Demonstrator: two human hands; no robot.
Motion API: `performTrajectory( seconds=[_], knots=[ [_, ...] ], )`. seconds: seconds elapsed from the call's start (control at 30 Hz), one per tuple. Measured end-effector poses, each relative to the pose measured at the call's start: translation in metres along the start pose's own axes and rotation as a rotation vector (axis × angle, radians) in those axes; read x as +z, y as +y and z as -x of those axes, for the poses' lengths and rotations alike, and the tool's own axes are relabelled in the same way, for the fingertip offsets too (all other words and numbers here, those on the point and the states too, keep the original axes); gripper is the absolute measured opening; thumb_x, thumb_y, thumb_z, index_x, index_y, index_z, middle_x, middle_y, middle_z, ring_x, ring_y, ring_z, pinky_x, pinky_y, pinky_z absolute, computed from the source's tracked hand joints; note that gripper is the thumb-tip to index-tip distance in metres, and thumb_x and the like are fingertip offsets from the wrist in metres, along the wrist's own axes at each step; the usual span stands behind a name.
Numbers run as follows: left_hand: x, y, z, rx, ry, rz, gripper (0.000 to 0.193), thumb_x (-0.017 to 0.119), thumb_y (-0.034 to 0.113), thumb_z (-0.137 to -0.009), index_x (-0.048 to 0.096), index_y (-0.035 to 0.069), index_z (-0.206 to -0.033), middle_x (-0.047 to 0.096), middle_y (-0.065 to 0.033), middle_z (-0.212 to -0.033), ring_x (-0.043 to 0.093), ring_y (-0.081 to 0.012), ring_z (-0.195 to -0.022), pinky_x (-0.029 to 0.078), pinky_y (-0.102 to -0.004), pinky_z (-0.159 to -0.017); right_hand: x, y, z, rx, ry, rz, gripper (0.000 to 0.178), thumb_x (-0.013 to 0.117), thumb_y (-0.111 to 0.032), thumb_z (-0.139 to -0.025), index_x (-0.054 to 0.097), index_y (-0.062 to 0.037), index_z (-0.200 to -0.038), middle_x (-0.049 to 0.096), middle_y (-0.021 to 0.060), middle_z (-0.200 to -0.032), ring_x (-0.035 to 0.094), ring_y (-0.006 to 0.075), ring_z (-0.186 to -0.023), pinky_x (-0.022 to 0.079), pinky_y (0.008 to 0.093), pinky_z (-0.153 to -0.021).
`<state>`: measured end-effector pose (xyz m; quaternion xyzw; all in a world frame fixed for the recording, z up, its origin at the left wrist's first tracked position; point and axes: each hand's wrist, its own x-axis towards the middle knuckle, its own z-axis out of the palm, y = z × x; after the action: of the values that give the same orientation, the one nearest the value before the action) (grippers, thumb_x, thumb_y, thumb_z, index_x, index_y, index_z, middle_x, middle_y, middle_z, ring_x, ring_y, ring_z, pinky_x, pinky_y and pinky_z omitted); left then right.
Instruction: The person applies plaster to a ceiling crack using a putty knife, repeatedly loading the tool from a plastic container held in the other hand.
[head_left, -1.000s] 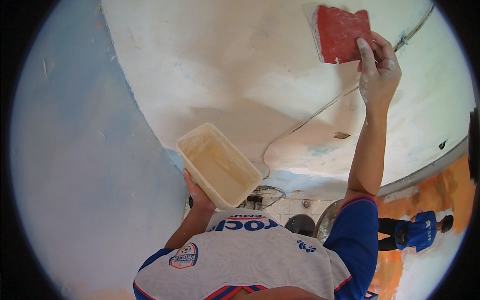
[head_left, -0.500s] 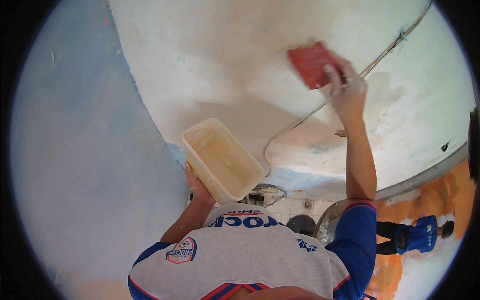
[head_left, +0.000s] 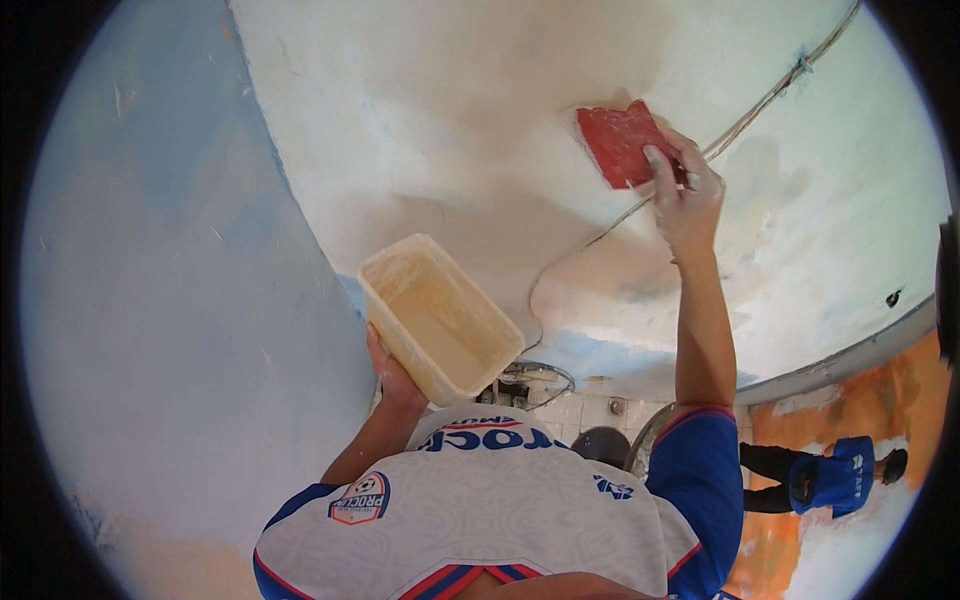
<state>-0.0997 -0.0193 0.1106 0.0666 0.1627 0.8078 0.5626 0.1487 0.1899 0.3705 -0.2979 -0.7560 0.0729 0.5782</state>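
Shirt: a white shirt [head_left: 480, 500] with blue sleeves is filling the lower middle of the view, nearest the camera.
Left hand: the left hand [head_left: 392, 372] is wrapping under the near corner of the tub, fingers closed on its underside.
Tub: the cream plastic tub [head_left: 440, 318] is tilting in that hand, open side facing up, a pale wet film lying in its bottom; its far rim is standing clear of the wall.
Right hand: the right hand [head_left: 690, 195] is reaching up at arm's length, fingers clamped on the lower right edge of the float.
Float: the red rectangular float [head_left: 620, 145] is pressing flat against the wall, tilted, its upper left edges free.
Cable: a thin cable [head_left: 760, 100] is running diagonally across the wall just beside the float's right corner and looping down behind the tub.
Open room: bare wall is lying open to the left of and above the float; the cable is bounding it on the right.
Wall: the wall [head_left: 450, 120] is showing whitish, patchy plaster, with a blue stretch at the left.
Room: orange paint is showing at the lower right, where another person [head_left: 820, 478] in blue is bending, well apart.
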Motion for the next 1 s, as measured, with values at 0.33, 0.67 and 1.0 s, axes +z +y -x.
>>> performTrajectory(
  seconds=[0.33,0.67,1.0],
  knots=[
    [-0.007,0.003,0.009,-0.076,-0.014,-0.013,0.073,0.026,0.067,-0.101,0.035,0.015,-0.152,0.047,-0.0097,-0.149,0.050,-0.0292,-0.132,0.042,-0.0442,-0.111,0.007,0.003,0.011,-0.137,0.099,0.191,0.022,0.069,-0.008,-0.095,0.069,0.0021,-0.114,0.074,0.0080,-0.092,0.065,0.0090,-0.074,0.053,0.0227,-0.065],
    [-0.011,0.024,0.014,-0.023,0.036,-0.077,0.072,0.026,0.065,-0.101,0.036,0.015,-0.152,0.048,-0.0098,-0.148,0.049,-0.0290,-0.133,0.043,-0.0441,-0.110,-0.002,0.007,0.017,-0.235,0.204,0.348,0.023,0.070,-0.010,-0.094,0.069,0.0025,-0.113,0.073,0.0081,-0.094,0.066,0.0108,-0.076,0.053,0.0237,-0.069],
    [-0.012,0.045,0.006,-0.041,0.036,-0.091,0.072,0.028,0.066,-0.101,0.038,0.016,-0.151,0.048,-0.0091,-0.149,0.049,-0.0288,-0.133,0.043,-0.0439,-0.110,-0.010,-0.003,0.018,0.041,0.226,0.111,0.020,0.069,-0.007,-0.095,0.069,0.0028,-0.113,0.072,0.0083,-0.091,0.061,0.0087,-0.072,0.052,0.0227,-0.067]
  ],
)
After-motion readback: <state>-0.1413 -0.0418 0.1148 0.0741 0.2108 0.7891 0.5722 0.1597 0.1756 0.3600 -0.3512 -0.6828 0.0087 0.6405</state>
